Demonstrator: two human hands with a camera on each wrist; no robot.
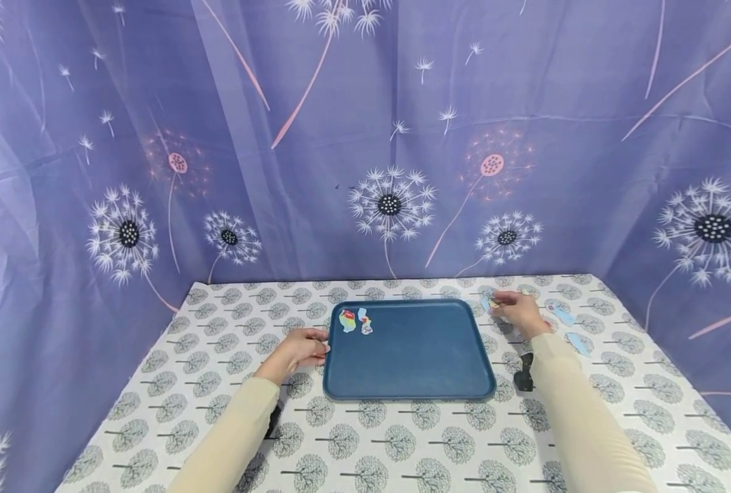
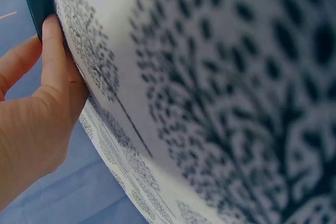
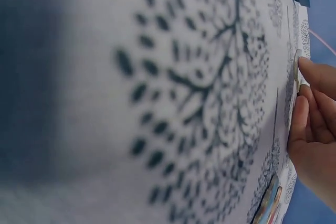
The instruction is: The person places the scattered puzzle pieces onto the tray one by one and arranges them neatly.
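Note:
A dark blue rectangular tray (image 1: 411, 363) lies on the table, with two small printed, irregularly shaped flat pieces near its far left corner: a red-and-yellow one (image 1: 348, 321) and a pale blue one (image 1: 363, 315). My left hand (image 1: 299, 349) holds the tray's left rim; in the left wrist view its fingertips (image 2: 51, 22) are right at the tray's edge (image 2: 38, 3). Beyond the tray's right side, my right hand (image 1: 518, 311) pinches a light-blue flat piece (image 1: 486, 304) low over the cloth. From the right wrist that piece (image 3: 297, 72) shows as a thin edge.
More flat light-blue pieces lie right of my right hand, one farther back (image 1: 560, 314) and one nearer (image 1: 578, 344). Black straps (image 1: 524, 373) sit at the wrists. A tree-patterned cloth (image 1: 396, 441) covers the table; a purple dandelion curtain (image 1: 316, 205) hangs around it.

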